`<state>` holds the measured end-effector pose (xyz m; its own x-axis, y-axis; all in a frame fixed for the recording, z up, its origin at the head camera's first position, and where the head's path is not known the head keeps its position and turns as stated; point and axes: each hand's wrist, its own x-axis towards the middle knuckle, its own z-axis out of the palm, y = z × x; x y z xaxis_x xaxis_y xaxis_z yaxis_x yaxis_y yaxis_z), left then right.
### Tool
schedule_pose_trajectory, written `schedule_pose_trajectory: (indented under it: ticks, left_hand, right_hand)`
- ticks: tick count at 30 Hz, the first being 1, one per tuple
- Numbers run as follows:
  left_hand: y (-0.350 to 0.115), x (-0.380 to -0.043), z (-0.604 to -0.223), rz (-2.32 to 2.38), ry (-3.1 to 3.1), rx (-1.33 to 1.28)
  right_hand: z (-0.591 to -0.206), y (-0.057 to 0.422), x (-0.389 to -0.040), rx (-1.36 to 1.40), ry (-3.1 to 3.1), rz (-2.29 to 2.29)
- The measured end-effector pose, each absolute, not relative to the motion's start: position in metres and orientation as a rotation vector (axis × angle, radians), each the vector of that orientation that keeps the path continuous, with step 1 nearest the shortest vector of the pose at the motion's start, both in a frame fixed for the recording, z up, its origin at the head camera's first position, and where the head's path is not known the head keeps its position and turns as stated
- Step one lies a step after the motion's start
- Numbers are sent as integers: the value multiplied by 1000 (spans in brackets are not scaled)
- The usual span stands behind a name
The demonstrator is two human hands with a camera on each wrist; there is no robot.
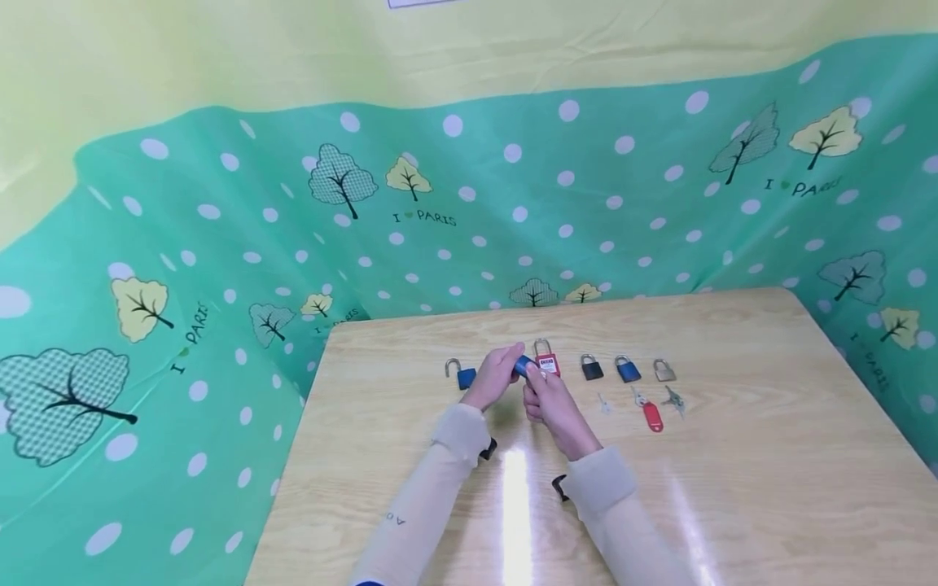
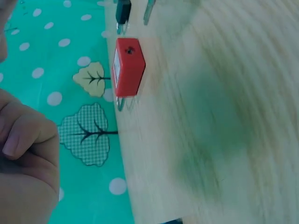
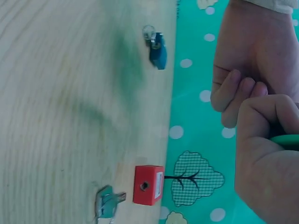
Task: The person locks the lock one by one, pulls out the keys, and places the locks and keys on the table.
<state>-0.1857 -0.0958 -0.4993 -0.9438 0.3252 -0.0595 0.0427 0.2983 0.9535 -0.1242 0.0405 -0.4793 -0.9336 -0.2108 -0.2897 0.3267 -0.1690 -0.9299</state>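
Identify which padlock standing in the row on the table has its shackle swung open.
The blue padlock at the row's far left, beside the left hand; its shackle hangs free on one side.

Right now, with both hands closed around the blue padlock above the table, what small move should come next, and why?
Probably turn the key: the left hand grips the blue padlock while the right hand pinches something green against it, apparently a key; the shackle is hidden.
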Motion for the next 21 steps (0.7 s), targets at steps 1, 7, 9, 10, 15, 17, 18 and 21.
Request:
schedule_pose_trajectory:
  ticks: [1,7,9,10,15,17,18,21]
  left_hand:
    - [-96,-186,-501,1687,2327,335]
    - [-103,-195,-508,1768,2232,365]
    - [-108,-197,-511,1822,2175,368]
    - [-110,-198,-512,1841,2157,371]
    - [-117,-201,-510,1857,2150,399]
    - [-116,-201,-510,1860,2132,391]
    - [-115,-200,-510,1860,2120,377]
    - [-112,-195,-512,1843,2064,311]
  right_hand:
    - [-481,40,-123,146,1765,-2152]
    - [-483,47,-121,158,1877,-2061]
    - [-482,50,-120,181,1914,-2031]
    - [-481,51,-119,187,1932,-2018]
    - [-478,56,-123,189,2016,-1990]
    - [-478,57,-125,184,2027,-1987]
    - [-478,57,-126,183,2023,-1993]
    - [-480,57,-126,173,2003,-1992]
